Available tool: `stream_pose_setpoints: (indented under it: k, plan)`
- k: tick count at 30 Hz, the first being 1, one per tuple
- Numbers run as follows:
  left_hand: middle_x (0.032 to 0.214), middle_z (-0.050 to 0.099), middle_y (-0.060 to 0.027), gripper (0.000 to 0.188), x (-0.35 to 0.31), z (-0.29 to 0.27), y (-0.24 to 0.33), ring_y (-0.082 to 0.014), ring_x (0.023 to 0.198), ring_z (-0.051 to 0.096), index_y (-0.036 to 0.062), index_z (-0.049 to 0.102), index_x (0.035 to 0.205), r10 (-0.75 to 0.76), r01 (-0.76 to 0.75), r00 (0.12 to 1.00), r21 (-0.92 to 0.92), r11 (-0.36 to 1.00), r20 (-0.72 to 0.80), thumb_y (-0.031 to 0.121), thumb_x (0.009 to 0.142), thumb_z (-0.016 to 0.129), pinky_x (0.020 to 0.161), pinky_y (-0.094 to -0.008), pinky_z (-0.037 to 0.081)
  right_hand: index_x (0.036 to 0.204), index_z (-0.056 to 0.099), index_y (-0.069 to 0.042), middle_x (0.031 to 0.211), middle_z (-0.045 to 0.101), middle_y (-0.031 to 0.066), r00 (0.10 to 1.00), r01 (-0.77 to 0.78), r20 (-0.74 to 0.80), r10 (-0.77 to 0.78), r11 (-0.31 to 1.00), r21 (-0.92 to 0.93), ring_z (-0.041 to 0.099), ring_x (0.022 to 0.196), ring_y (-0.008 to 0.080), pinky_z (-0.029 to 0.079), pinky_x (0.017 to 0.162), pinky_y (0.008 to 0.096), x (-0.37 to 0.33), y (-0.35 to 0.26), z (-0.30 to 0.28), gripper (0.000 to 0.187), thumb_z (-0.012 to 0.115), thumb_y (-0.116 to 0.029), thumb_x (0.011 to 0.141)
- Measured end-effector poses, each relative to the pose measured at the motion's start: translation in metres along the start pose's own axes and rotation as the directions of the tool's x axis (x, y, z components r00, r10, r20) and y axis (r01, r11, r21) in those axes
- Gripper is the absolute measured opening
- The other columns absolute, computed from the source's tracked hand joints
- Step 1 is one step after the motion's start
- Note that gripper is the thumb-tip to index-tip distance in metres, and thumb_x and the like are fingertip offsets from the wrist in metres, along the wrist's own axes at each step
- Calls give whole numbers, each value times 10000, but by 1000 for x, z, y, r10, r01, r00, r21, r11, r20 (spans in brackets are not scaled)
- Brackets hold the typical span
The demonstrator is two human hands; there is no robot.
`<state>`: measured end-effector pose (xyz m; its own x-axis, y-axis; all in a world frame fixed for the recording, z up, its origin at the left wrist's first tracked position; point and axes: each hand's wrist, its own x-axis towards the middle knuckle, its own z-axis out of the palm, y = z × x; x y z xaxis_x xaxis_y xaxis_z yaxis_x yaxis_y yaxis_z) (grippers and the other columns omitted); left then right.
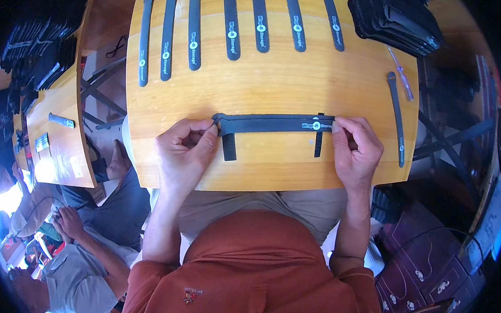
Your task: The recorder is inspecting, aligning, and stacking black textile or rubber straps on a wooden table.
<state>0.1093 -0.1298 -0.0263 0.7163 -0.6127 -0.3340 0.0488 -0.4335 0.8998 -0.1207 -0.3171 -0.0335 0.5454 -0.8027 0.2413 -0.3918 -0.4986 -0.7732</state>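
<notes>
A dark grey strap (266,124) with a pale printed mark stretches sideways across the near half of the wooden table (230,89). A second layer seems to lie along its far edge. My left hand (186,148) is closed in a pinch on the strap's left end, where a small loop shows. At the other end, by the printed mark, my right hand (359,148) grips it between thumb and fingers. Two short black strips, a wider left strip (229,148) and a narrower right strip (318,145), stick out from under the strap toward me.
Several grey straps (232,27) lie in a row at the far side. A single strap (396,120) and a screwdriver (402,77) rest near the right edge. Piled black straps (391,21) fill the far right corner. Left, a person (81,273) sits near another table (51,144).
</notes>
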Motion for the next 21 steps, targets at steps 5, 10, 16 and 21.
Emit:
stream_pose_setpoints:
  k: [5, 10, 16, 21]
  plan:
    - [734, 692, -9, 75, 0, -1, -2, -28, 639, 593, -38, 734, 963, -9, 9, 1000, 6, 1000, -10, 32, 941, 744, 578, -197, 467, 963, 711, 23, 861, 697, 138, 1000, -15, 8, 15, 1000, -2, 676, 705, 219, 508, 608, 307, -1, 0, 1, 130, 698, 95, 856]
    - [729, 687, 0, 76, 0, -2, 2, -21, 635, 579, -38, 737, 965, -16, 16, 1000, 17, 1000, 6, 34, 942, 742, 566, -194, 453, 960, 701, 24, 857, 694, 138, 1000, 5, 8, -5, 1000, -13, 685, 716, 228, 517, 619, 313, -2, -1, 2, 122, 700, 91, 858]
    - [732, 687, 4, 73, 1, -2, -3, -20, 633, 572, -37, 743, 965, -19, 20, 1000, 37, 999, -14, 30, 939, 741, 564, -196, 451, 963, 701, 17, 861, 694, 139, 1000, 18, 7, -18, 999, -39, 691, 721, 230, 529, 618, 313, -3, 0, 5, 122, 707, 84, 861]
    - [767, 710, -11, 79, 1, 0, -1, -33, 663, 606, -44, 748, 981, 21, -21, 1000, 7, 1000, 5, 20, 934, 742, 604, -200, 490, 980, 709, 12, 876, 700, 127, 999, 37, -4, -37, 998, -57, 693, 724, 197, 536, 610, 289, -2, -2, 3, 126, 715, 72, 869]
